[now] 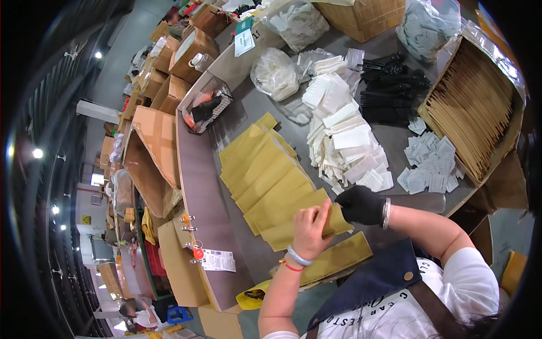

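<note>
My bare left hand (309, 229) lies over a yellow-brown kraft paper envelope (288, 227), its fingers stretched out. My right hand (362, 205), in a black glove, is closed at the right end of the same envelope; its fingertips are partly hidden. More kraft envelopes (261, 169) are fanned out in an overlapping row beyond, on the dark grey table (228, 248). Another kraft envelope (339, 257) lies at the table's near edge, beneath my left wrist. White paper slips (344, 135) are spread in a long pile past my right hand.
Small printed cards (432, 164) lie heaped at the right, beside a carton of brown envelopes (474, 107). Black bundled items (392, 90) and clear plastic bags (275, 73) sit farther back. A wire basket (208, 104) stands by the left rim. Other people are in the background.
</note>
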`<action>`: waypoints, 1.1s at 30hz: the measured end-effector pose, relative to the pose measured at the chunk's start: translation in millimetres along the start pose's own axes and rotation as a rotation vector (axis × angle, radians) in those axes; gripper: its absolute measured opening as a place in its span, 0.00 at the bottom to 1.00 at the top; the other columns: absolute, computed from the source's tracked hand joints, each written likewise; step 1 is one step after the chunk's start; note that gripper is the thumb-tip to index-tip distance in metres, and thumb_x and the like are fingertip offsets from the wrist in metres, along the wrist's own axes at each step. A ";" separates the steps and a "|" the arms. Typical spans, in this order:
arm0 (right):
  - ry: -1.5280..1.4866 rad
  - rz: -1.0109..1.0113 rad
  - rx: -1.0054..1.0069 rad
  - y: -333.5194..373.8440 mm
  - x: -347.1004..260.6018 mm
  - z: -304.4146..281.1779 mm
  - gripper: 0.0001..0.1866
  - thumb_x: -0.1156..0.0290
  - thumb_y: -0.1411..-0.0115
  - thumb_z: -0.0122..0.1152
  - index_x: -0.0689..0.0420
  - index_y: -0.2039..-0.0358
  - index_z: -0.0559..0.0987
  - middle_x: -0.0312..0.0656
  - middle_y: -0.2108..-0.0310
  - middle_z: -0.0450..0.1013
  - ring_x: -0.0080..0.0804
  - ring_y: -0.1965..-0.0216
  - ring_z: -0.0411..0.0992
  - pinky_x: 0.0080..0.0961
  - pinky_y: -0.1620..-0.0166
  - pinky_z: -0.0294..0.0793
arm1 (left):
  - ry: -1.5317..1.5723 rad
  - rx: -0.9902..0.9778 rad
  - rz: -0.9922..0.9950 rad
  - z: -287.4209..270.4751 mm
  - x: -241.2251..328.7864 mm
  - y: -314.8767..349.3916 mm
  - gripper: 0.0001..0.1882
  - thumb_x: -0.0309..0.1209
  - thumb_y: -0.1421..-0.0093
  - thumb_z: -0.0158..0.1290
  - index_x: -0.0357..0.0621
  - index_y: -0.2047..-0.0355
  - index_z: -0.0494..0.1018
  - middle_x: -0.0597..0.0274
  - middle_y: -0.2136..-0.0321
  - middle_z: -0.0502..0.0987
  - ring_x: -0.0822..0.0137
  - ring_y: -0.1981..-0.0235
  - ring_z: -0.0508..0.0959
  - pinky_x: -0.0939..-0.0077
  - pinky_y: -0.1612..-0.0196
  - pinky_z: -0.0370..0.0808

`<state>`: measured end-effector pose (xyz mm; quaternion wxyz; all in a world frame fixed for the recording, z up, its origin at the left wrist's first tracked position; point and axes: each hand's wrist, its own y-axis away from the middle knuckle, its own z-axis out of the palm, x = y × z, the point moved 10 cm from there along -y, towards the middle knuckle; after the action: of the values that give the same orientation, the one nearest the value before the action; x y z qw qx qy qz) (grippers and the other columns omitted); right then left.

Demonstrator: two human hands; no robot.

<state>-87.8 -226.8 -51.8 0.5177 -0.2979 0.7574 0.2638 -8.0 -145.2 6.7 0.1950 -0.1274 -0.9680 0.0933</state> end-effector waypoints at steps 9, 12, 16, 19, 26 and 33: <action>-0.377 -0.204 0.173 -3.6 -9.5 -75.5 0.08 0.78 0.50 0.61 0.64 0.68 0.80 0.35 0.74 0.76 0.20 0.71 0.72 0.21 0.68 0.72 | 0.091 0.180 -0.032 -65.3 -102.9 -53.4 0.40 0.43 0.50 0.63 0.43 0.39 0.61 0.53 0.45 0.66 0.54 0.43 0.65 0.60 0.40 0.60; -0.685 0.033 0.209 -11.7 49.2 -103.3 0.08 0.80 0.48 0.59 0.65 0.66 0.79 0.39 0.69 0.78 0.23 0.67 0.75 0.22 0.63 0.74 | 0.105 0.297 -0.276 -65.7 -221.7 -84.7 0.33 0.41 0.46 0.60 0.42 0.42 0.65 0.49 0.48 0.69 0.54 0.45 0.68 0.64 0.42 0.64; -1.019 -0.010 0.344 -14.0 37.9 -142.7 0.12 0.81 0.49 0.60 0.67 0.62 0.77 0.42 0.67 0.77 0.28 0.65 0.76 0.23 0.61 0.74 | 0.043 0.387 -0.396 -44.1 -358.1 -122.8 0.27 0.42 0.41 0.54 0.44 0.44 0.67 0.50 0.46 0.69 0.52 0.45 0.69 0.63 0.42 0.64; -0.959 -0.055 0.415 -32.9 33.1 -170.7 0.17 0.79 0.52 0.60 0.67 0.59 0.76 0.44 0.64 0.77 0.32 0.62 0.76 0.25 0.59 0.75 | -0.125 0.251 -0.618 -20.8 -425.4 -142.0 0.28 0.49 0.40 0.49 0.49 0.44 0.67 0.52 0.44 0.67 0.51 0.44 0.67 0.59 0.40 0.62; -0.941 -0.126 0.433 -109.4 27.6 -164.6 0.13 0.82 0.47 0.57 0.67 0.59 0.76 0.43 0.63 0.76 0.29 0.62 0.75 0.24 0.59 0.75 | -0.078 -0.147 -0.725 41.3 -420.5 -130.2 0.31 0.59 0.41 0.40 0.57 0.44 0.67 0.64 0.41 0.65 0.47 0.43 0.61 0.56 0.38 0.54; -0.898 -0.016 0.331 -213.3 30.6 -67.6 0.12 0.77 0.45 0.58 0.66 0.60 0.79 0.39 0.69 0.77 0.21 0.70 0.73 0.18 0.67 0.72 | -0.122 -0.250 -0.522 44.8 -340.8 -60.4 0.27 0.55 0.40 0.44 0.55 0.46 0.69 0.61 0.46 0.69 0.48 0.49 0.66 0.61 0.42 0.60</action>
<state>15.5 -425.9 -78.1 0.8361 -0.0739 0.4886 0.2382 265.2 -304.9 -140.5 0.1364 0.1087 -0.9820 -0.0726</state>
